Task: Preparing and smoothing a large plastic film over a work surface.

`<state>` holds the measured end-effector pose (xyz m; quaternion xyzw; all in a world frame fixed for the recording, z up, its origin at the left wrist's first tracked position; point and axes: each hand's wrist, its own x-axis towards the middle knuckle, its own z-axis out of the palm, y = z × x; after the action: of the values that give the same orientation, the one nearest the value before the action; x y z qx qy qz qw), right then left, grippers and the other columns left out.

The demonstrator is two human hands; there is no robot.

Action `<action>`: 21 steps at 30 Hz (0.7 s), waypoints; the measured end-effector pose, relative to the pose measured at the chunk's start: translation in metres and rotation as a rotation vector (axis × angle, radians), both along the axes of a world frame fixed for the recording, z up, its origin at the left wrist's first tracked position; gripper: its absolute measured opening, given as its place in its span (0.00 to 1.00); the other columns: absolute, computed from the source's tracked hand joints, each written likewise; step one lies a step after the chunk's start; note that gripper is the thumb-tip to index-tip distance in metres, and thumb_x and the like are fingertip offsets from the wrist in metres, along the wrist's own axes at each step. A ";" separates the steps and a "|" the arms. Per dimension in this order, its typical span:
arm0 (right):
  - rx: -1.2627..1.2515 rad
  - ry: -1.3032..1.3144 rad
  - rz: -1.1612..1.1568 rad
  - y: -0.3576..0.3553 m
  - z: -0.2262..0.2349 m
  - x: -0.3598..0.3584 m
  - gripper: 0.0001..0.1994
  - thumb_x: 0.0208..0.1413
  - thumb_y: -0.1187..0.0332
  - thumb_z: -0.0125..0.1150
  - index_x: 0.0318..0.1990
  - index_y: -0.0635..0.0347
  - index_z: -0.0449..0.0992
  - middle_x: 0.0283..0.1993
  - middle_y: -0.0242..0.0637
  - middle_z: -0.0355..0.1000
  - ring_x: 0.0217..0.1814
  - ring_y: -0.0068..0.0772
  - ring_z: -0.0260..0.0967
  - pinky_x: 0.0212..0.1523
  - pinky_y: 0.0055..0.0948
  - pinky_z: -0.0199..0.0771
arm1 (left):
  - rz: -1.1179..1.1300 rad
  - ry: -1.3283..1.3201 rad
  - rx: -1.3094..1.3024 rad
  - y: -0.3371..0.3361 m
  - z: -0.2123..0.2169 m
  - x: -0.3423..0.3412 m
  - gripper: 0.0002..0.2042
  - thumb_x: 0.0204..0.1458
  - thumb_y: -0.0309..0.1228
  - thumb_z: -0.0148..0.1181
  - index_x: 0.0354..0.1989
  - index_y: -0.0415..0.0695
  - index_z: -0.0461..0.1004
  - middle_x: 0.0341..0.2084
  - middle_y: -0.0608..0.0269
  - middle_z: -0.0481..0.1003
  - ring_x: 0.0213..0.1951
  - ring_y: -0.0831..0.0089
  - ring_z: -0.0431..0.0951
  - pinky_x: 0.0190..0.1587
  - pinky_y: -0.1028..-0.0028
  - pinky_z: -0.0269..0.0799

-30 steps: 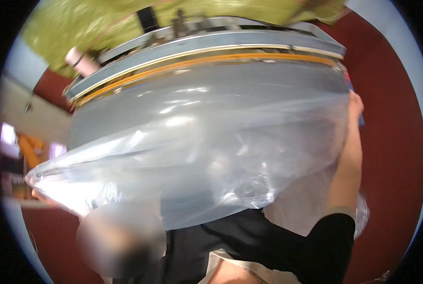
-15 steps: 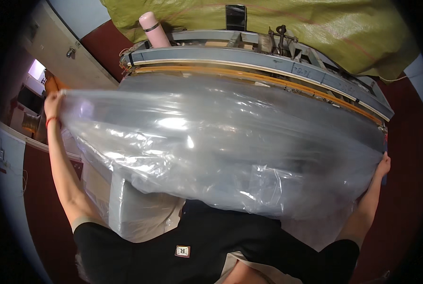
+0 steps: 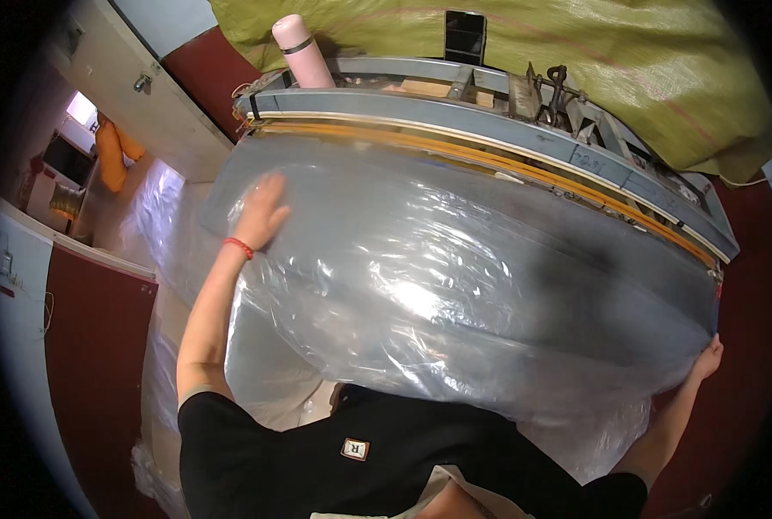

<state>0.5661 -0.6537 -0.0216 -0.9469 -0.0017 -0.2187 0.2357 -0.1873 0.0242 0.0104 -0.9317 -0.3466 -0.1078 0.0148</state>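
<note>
A wide sheet of clear plastic film (image 3: 377, 259) lies across the grey work surface and hangs down toward my body. My left hand (image 3: 263, 210), a red band on its wrist, rests on the film near the surface's left end with fingers outstretched, slightly blurred. At the far right, my right hand (image 3: 708, 356) pinches the film's right edge with closed fingers. Beyond the film runs a long grey metal bar (image 3: 490, 130) of a machine, with an orange strip (image 3: 490, 156) along its near side.
A pink bottle (image 3: 304, 54) and a black phone (image 3: 465, 37) stand behind the bar, against a yellow-green woven sheet (image 3: 619, 69). Metal clamp parts (image 3: 555, 91) rise at the back right. An open door (image 3: 118, 78) is at the left, with more film (image 3: 161, 208) beside it.
My left hand has let go of the film's left corner and moved right onto the sheet. The film's left part has dropped. My right hand still grips its edge, slightly lower in view.
</note>
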 end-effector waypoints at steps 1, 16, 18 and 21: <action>0.028 -0.010 0.018 -0.011 -0.001 0.002 0.23 0.53 0.47 0.44 0.40 0.59 0.71 0.38 0.46 0.70 0.40 0.47 0.66 0.39 0.36 0.64 | -0.077 -0.042 -0.069 -0.009 0.005 0.024 0.29 0.47 0.37 0.51 0.58 0.40 0.52 0.58 0.51 0.52 0.61 0.56 0.49 0.59 0.60 0.46; 0.796 0.114 0.266 -0.082 0.007 0.006 0.21 0.52 0.51 0.52 0.37 0.62 0.71 0.33 0.32 0.68 0.36 0.23 0.63 0.38 0.22 0.63 | -0.056 -0.163 -0.006 0.023 -0.001 0.107 0.15 0.47 0.35 0.53 0.42 0.42 0.71 0.42 0.56 0.71 0.41 0.59 0.70 0.44 0.68 0.65; 0.882 0.053 0.253 -0.074 0.028 -0.024 0.21 0.52 0.52 0.53 0.41 0.63 0.71 0.35 0.31 0.67 0.37 0.22 0.62 0.39 0.21 0.62 | -0.060 -0.271 0.061 0.023 -0.008 0.117 0.10 0.45 0.32 0.56 0.36 0.43 0.74 0.35 0.58 0.73 0.34 0.62 0.71 0.40 0.68 0.66; 0.927 0.030 0.221 -0.104 0.032 -0.020 0.20 0.52 0.53 0.53 0.42 0.63 0.71 0.36 0.32 0.67 0.39 0.23 0.62 0.40 0.22 0.62 | 0.054 -0.493 0.074 0.012 -0.006 0.130 0.08 0.43 0.31 0.56 0.30 0.41 0.75 0.32 0.59 0.72 0.35 0.62 0.71 0.39 0.68 0.66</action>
<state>0.5462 -0.7576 0.0105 -0.7392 -0.0012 -0.1566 0.6550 -0.0569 0.0367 0.0048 -0.8663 -0.3605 -0.3441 -0.0334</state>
